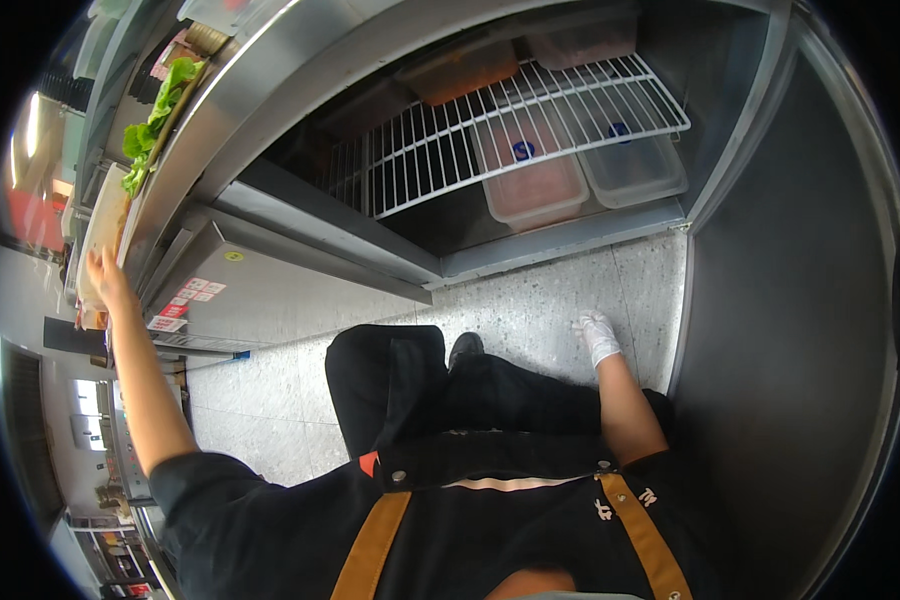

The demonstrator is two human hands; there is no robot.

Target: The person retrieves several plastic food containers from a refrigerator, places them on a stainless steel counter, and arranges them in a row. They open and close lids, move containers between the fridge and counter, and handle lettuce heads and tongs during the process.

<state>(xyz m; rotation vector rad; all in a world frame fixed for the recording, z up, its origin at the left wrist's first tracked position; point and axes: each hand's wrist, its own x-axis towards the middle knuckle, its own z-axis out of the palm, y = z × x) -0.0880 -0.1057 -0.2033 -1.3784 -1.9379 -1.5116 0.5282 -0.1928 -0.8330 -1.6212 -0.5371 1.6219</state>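
My bare left hand (pixel 107 281) reaches up to the counter at the far left and lies at a pale board or tray (pixel 103 217), fingers slightly apart; nothing is plainly held in it. Green lettuce leaves (pixel 154 131) lie along the counter's edge beyond that hand. My right hand (pixel 598 335), in a whitish disposable glove, hangs low over the speckled floor with loosely bent fingers and nothing in it. Before me stands an open under-counter fridge with a white wire shelf (pixel 450 142). Beneath the shelf are a lidded tub with pinkish contents (pixel 536 187) and a clear lidded tub (pixel 637 172).
More tubs, one with orange contents (pixel 461 71), stand on the shelf. An open steel door (pixel 292 277) bearing stickers is at the left, and a dark door panel (pixel 787 240) stands at the right. The fridge's metal sill (pixel 562 240) borders the floor.
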